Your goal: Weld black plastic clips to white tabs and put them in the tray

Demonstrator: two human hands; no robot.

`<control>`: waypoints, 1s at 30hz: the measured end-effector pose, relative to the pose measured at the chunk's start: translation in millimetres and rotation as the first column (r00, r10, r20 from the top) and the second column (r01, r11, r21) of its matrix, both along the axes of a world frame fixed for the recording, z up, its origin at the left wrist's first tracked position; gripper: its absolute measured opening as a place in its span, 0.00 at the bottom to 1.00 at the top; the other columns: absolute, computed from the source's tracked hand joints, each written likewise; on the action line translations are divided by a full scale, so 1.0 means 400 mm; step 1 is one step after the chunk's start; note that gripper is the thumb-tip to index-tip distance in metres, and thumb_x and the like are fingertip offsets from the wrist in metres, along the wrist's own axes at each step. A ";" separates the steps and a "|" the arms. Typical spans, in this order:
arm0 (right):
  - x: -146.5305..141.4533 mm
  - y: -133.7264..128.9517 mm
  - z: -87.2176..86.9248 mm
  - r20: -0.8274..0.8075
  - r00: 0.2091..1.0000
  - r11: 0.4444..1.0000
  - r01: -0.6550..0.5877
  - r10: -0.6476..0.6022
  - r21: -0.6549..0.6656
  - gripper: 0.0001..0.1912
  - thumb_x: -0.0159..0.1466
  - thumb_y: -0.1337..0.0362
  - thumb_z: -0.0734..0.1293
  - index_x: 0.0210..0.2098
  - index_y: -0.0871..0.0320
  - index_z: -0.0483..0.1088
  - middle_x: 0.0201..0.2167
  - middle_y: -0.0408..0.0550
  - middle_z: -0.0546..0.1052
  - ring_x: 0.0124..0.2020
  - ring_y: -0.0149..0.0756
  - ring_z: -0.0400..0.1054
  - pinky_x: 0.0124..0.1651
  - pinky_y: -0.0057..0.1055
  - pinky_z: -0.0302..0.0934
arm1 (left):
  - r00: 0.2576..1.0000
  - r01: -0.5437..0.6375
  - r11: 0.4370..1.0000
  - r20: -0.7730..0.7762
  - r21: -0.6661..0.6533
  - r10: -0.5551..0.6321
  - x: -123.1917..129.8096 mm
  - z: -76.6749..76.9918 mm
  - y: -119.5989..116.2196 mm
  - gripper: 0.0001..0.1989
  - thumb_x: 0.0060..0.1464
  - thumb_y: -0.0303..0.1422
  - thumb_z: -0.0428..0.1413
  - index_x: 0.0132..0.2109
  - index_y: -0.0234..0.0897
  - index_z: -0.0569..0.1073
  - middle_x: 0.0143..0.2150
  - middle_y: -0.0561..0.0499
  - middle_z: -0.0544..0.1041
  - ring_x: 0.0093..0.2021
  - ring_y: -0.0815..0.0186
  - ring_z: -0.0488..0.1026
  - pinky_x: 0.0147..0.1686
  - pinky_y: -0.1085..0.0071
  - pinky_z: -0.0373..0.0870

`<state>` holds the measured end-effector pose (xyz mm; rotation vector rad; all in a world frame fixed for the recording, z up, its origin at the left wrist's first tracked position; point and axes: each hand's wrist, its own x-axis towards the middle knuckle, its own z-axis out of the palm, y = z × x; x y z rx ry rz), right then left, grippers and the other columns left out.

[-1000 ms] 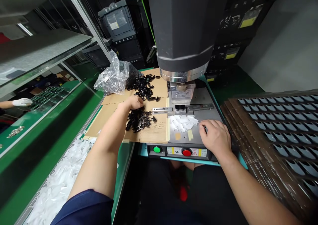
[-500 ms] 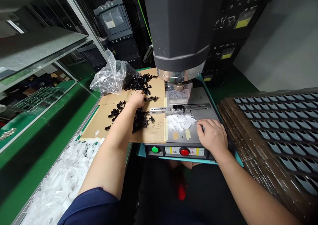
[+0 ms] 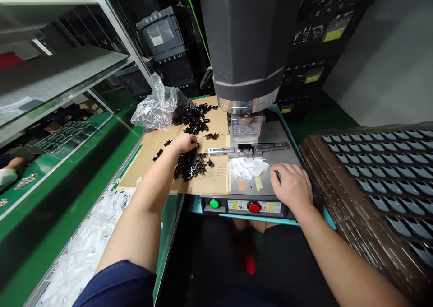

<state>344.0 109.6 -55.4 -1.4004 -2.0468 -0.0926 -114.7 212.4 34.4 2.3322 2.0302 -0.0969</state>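
My left hand (image 3: 184, 143) is bent over the brown cardboard (image 3: 216, 176), fingers drawn together, with a small black plastic part (image 3: 196, 146) at the fingertips. Just below it lies a loose heap of black clip-like parts (image 3: 191, 166). Curled at the right edge of the metal machine plate (image 3: 267, 187) is my right hand (image 3: 292, 185); a dark bit shows by its thumb, too small to name. Beside those fingers lie thin white plastic pieces (image 3: 248, 167). Two black parts (image 3: 245, 147) sit in the metal fixture under the machine head (image 3: 248, 95).
A clear plastic bag (image 3: 152, 110) and more black parts (image 3: 196, 117) lie at the back left. White pieces (image 3: 84, 248) cover the bench at left. Stacked brown trays (image 3: 314, 162) hold grey parts at right. Green (image 3: 214, 203) and red (image 3: 253, 206) buttons face me.
My left hand has come back toward me from the far black heap to the nearer one. The view has shifted slightly. My right hand stays at the plate's edge.
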 end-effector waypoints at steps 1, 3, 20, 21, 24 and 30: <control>0.000 0.000 0.000 -0.003 1.000 1.000 -0.001 0.001 -0.001 0.08 0.71 0.63 0.64 0.42 0.53 0.77 0.45 0.51 0.83 0.49 0.48 0.71 0.51 0.43 0.58 | 1.000 -0.004 1.000 0.026 -0.009 0.005 -0.010 0.005 -0.007 0.10 0.61 0.37 0.61 0.46 0.44 0.85 0.46 0.50 0.87 0.46 0.57 0.82 0.52 0.66 0.78; 0.000 0.000 -0.001 -0.008 1.000 1.000 -0.002 0.002 -0.004 0.08 0.70 0.64 0.65 0.42 0.53 0.77 0.46 0.51 0.83 0.49 0.48 0.71 0.51 0.43 0.58 | 0.992 -0.043 0.999 0.117 -0.012 0.044 -0.036 0.013 -0.017 0.12 0.61 0.36 0.61 0.49 0.45 0.86 0.49 0.51 0.87 0.46 0.58 0.83 0.52 0.68 0.78; 0.000 0.001 -0.001 -0.010 1.000 1.000 -0.004 0.004 -0.001 0.08 0.70 0.64 0.65 0.42 0.53 0.77 0.46 0.52 0.83 0.49 0.50 0.71 0.52 0.44 0.59 | 0.927 -0.309 0.951 0.221 0.002 0.301 -0.078 -0.021 0.002 0.24 0.61 0.44 0.64 0.62 0.44 0.80 0.59 0.45 0.84 0.57 0.53 0.81 0.57 0.64 0.76; 0.000 0.000 0.000 -0.007 1.000 1.000 -0.002 0.002 -0.001 0.08 0.71 0.64 0.64 0.42 0.53 0.77 0.46 0.52 0.83 0.49 0.50 0.71 0.52 0.44 0.59 | 0.928 -0.310 0.951 0.218 -0.003 0.303 -0.073 -0.021 0.008 0.22 0.60 0.43 0.65 0.60 0.44 0.81 0.57 0.45 0.85 0.56 0.53 0.82 0.56 0.64 0.77; -0.001 0.000 0.001 0.002 1.000 1.000 0.004 -0.004 -0.002 0.09 0.72 0.63 0.64 0.42 0.53 0.77 0.46 0.51 0.83 0.49 0.49 0.72 0.52 0.44 0.59 | 0.928 -0.308 0.951 0.221 -0.006 0.302 -0.066 -0.022 0.020 0.20 0.58 0.43 0.66 0.56 0.45 0.82 0.54 0.46 0.85 0.52 0.54 0.82 0.53 0.65 0.78; 0.000 0.000 0.001 0.007 1.000 1.000 0.004 -0.004 -0.003 0.09 0.72 0.64 0.64 0.42 0.53 0.77 0.46 0.52 0.83 0.49 0.49 0.72 0.51 0.43 0.59 | 0.934 -0.289 0.957 0.227 0.018 0.277 -0.057 -0.017 0.025 0.17 0.56 0.37 0.66 0.53 0.42 0.81 0.52 0.47 0.85 0.48 0.57 0.81 0.48 0.67 0.77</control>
